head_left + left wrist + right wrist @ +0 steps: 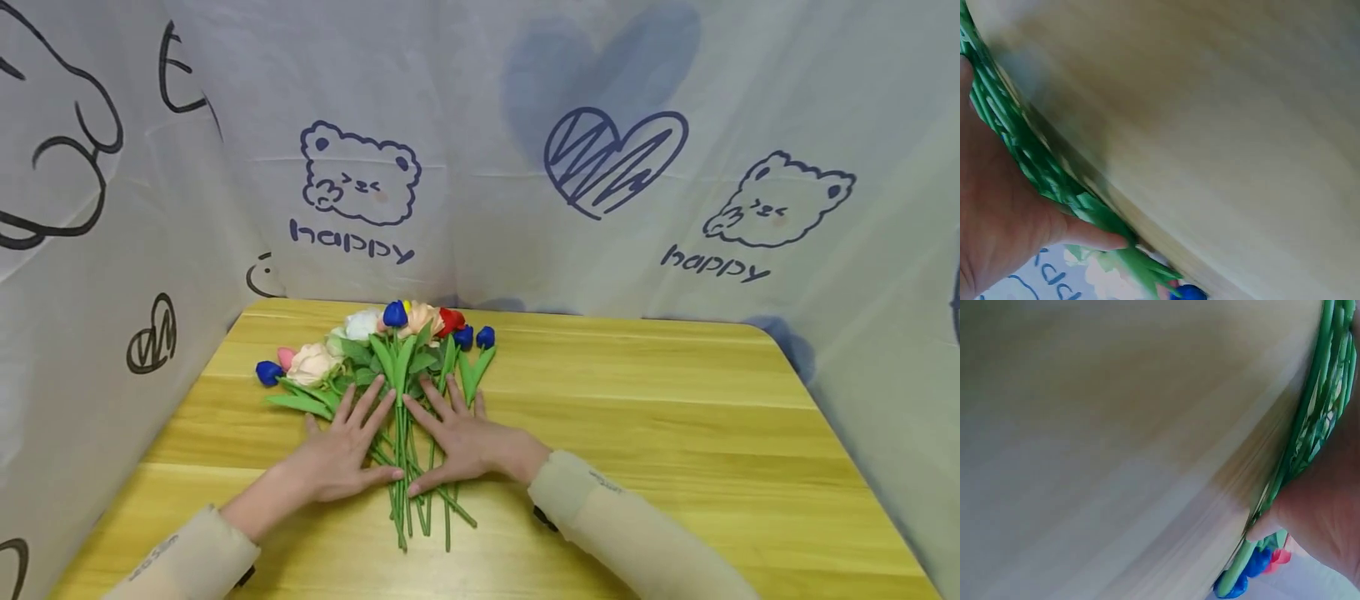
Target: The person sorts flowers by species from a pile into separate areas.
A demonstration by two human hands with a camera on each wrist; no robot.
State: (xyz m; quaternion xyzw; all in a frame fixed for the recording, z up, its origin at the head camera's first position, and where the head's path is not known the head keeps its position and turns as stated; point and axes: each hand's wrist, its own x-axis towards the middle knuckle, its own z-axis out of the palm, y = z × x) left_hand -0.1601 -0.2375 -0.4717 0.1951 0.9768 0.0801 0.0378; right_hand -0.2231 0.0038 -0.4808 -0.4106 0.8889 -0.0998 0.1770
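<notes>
A bunch of artificial flowers lies on the table, blooms toward the back and green stems (pixel 401 467) toward the front. Its heads include a cream rose (pixel 313 364), a white bloom (pixel 363 323), a peach bloom (pixel 422 318), a red bloom (pixel 451 322) and several blue tulips (pixel 395 313). My left hand (pixel 345 454) rests with fingers spread over the left part of the stems and leaves. From the other side my right hand (pixel 468 442) lies spread on the right part. Both thumbs point inward at the middle stems. Each wrist view shows stems along the palm.
The wooden table (pixel 637 433) extends to the right of the flowers. A white cloth (pixel 487 200) with drawn bears, hearts and writing hangs behind the table and along its sides. One blue tulip (pixel 268 372) lies out at the left of the bunch.
</notes>
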